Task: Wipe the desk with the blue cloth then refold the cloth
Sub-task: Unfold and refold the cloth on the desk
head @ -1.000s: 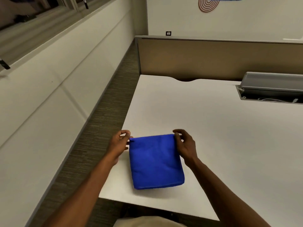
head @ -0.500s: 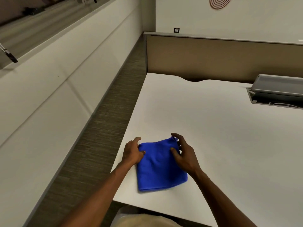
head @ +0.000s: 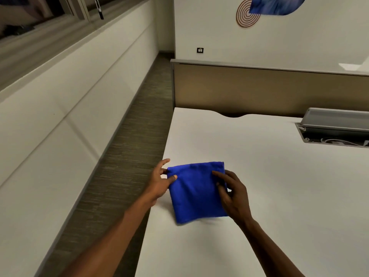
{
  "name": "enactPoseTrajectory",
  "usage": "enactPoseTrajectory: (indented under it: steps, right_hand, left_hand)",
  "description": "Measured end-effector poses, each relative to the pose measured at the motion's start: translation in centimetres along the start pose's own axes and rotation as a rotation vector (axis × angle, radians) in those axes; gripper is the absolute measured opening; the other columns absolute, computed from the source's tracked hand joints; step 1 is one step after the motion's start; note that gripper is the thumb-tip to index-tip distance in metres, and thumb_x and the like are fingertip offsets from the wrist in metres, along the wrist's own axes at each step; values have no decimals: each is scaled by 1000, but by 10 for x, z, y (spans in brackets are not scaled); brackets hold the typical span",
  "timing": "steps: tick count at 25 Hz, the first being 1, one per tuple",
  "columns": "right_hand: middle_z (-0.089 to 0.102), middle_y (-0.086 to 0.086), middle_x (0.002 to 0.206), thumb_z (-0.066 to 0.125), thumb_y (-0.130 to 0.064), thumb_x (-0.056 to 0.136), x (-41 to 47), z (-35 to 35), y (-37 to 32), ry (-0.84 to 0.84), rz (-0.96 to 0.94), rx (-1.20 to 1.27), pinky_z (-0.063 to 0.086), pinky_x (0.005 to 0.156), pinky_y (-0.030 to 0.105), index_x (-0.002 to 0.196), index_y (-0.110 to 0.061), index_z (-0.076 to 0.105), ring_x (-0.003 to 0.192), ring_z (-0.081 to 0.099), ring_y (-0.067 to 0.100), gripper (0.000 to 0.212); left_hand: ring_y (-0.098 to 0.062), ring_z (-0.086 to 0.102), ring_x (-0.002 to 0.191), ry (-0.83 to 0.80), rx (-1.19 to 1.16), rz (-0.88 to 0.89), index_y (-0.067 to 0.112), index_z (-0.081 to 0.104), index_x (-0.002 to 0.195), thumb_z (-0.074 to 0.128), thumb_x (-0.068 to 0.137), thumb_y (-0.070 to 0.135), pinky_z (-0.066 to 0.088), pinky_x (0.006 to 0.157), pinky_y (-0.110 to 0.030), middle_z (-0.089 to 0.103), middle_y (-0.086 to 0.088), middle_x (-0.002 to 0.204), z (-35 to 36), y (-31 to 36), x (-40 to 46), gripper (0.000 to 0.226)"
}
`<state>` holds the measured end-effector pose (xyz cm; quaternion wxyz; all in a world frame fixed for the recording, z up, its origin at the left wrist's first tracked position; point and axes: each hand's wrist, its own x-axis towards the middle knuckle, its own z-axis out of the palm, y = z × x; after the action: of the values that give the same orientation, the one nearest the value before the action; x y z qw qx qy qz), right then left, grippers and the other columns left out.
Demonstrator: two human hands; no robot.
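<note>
The blue cloth (head: 196, 191) lies folded into a thick square on the white desk (head: 269, 186), close to the desk's left edge. My left hand (head: 160, 181) pinches the cloth's far left corner, thumb on top and fingers behind it. My right hand (head: 232, 193) grips the right edge, with the thumb lying on the top layer and the fingers curled at the side. The cloth's near right corner is partly hidden by my right wrist.
A grey open cable tray (head: 337, 128) is set into the desk at the far right. A tan divider panel (head: 259, 88) closes the desk's far side. Carpeted floor (head: 127, 156) runs along the desk's left edge beside a white wall.
Both hands have taken hold of the cloth's sides, after first pinching its far corners. The cloth now sits farther from the front edge as the camera view shifted.
</note>
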<state>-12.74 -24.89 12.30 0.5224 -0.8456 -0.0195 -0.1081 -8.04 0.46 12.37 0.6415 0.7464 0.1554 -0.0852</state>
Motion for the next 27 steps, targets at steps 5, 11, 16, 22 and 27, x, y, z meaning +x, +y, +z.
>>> enactPoseTrajectory:
  steps: [5, 11, 16, 22, 27]
  right_hand:
    - [57, -17, 138, 60, -7, 83, 70, 22, -26, -24, -33, 82, 52, 87, 14, 136, -22, 66, 124, 56, -1, 56]
    - [63, -18, 132, 55, -7, 70, 184, 59, -35, -10, 148, 250, 54, 82, 25, 132, -28, 69, 105, 63, 4, 67]
    - [68, -14, 109, 53, 6, 74, 293, 93, -6, 27, 464, 380, 45, 69, 28, 107, -35, 78, 82, 58, 12, 59]
    - [68, 0, 122, 49, -3, 76, 380, 118, 48, -22, 443, 195, 46, 73, 30, 127, -27, 72, 85, 60, 14, 61]
    - [57, 8, 147, 51, 1, 88, 412, 130, 84, -88, 355, -98, 49, 104, 40, 144, -22, 61, 127, 58, 31, 61]
  left_hand:
    - [-21, 65, 99, 78, -106, 78, 21, 55, 107, 81, 82, -2, 58, 92, -44, 63, -2, 107, -28, 42, 73, 43]
    - [-10, 62, 76, 79, 10, 192, 21, 66, 72, 78, 82, -5, 50, 77, -28, 68, 5, 79, -40, 97, 181, 31]
    - [-1, 62, 72, 106, 146, 260, 25, 76, 92, 72, 88, -3, 51, 69, -10, 73, 7, 98, -28, 126, 277, 28]
    - [-14, 66, 88, 24, 294, 218, 19, 73, 121, 60, 90, -9, 56, 76, -24, 72, -3, 118, -12, 122, 367, 44]
    - [-26, 68, 108, 1, 474, 211, 21, 64, 138, 57, 94, -3, 57, 93, -35, 70, -12, 127, 4, 106, 416, 50]
